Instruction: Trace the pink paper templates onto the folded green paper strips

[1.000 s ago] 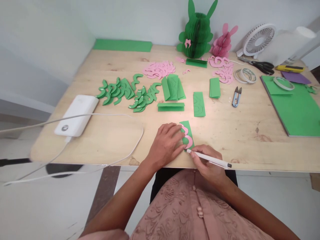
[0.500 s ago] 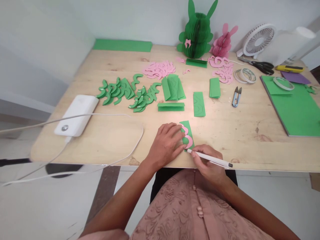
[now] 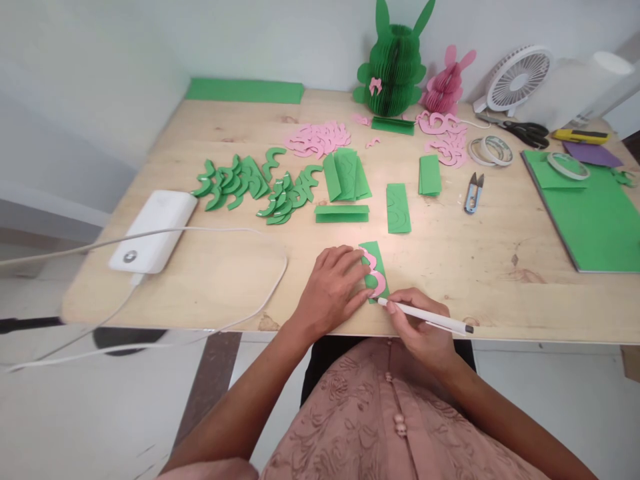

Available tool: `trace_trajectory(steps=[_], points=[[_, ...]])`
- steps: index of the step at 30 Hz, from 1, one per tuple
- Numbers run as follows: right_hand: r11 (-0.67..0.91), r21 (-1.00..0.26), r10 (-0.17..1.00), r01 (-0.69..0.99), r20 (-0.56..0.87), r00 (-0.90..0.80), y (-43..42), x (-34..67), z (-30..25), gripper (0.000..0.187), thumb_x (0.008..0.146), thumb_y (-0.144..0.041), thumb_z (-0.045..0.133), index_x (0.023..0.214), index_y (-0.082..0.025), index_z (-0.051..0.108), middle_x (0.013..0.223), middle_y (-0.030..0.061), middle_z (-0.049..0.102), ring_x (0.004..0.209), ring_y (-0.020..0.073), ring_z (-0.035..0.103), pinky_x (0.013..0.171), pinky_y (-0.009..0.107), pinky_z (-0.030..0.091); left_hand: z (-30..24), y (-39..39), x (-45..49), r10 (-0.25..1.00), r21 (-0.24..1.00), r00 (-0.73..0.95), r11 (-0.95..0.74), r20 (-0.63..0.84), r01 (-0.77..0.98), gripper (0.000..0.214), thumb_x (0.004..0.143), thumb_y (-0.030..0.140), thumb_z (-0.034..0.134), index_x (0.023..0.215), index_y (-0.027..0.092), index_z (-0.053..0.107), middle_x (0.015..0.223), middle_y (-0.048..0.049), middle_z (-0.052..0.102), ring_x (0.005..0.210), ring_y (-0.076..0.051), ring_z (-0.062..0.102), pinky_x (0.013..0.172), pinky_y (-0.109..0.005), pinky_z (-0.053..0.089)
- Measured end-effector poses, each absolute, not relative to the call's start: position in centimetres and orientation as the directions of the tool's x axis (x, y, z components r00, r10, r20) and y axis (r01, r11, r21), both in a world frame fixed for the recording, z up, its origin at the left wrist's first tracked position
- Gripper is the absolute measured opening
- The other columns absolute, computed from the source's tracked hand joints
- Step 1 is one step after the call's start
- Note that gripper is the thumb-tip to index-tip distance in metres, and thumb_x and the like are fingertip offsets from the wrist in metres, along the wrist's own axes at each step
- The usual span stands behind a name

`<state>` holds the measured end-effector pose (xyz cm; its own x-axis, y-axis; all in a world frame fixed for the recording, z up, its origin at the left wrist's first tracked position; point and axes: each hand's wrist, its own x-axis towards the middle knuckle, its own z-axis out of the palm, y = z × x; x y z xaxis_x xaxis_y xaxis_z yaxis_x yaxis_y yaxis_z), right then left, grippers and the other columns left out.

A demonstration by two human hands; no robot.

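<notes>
My left hand (image 3: 334, 285) lies flat with its fingers stretched out, their tips pressing a curvy pink paper cutout (image 3: 377, 284) onto a small green paper rectangle (image 3: 372, 251) near the table's front edge. The cutout's left side is partly under my fingers. In my right hand (image 3: 425, 330) is a white pen (image 3: 425, 315), held in a writing grip. Its tip is at the lower end of the cutout, on or just above the green paper; I cannot tell which. Just beyond lies a green rectangle (image 3: 399, 209) with curved pencil-like outlines on it.
Behind lie folded green papers (image 3: 345, 175), green cutouts (image 3: 233, 181) and pink cutouts (image 3: 320, 139). Thread snips (image 3: 474, 194), tape rolls (image 3: 495, 151) and scissors (image 3: 525, 132) are at right. Paper rabbits (image 3: 394, 73) and a fan (image 3: 519, 79) stand at the back. A cabled power bank (image 3: 154, 230) lies left.
My right hand and the pen have shifted slightly to the right, the tip moving a little along the cutout's lower end. My left hand has stayed in place.
</notes>
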<state>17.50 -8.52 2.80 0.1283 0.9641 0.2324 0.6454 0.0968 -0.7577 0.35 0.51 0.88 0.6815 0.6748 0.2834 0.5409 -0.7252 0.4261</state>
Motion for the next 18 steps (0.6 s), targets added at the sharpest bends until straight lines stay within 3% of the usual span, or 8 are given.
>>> trace_trajectory(steps=[18], points=[[0.129, -0.727, 0.959, 0.674, 0.264, 0.101, -8.56, 17.20, 2.89, 0.009, 0.086, -0.021, 0.057, 0.081, -0.021, 0.064, 0.072, 0.0004, 0.071, 0.065, 0.0153, 0.065, 0.060, 0.027, 0.049, 0.97, 0.56, 0.36, 0.671, 0.424, 0.681, -0.730, 0.293, 0.537, 0.021, 0.090, 0.034, 0.055, 0.106, 0.021, 0.062, 0.127, -0.0075, 0.058, 0.122, -0.028, 0.046, 0.104, -0.046, 0.035]])
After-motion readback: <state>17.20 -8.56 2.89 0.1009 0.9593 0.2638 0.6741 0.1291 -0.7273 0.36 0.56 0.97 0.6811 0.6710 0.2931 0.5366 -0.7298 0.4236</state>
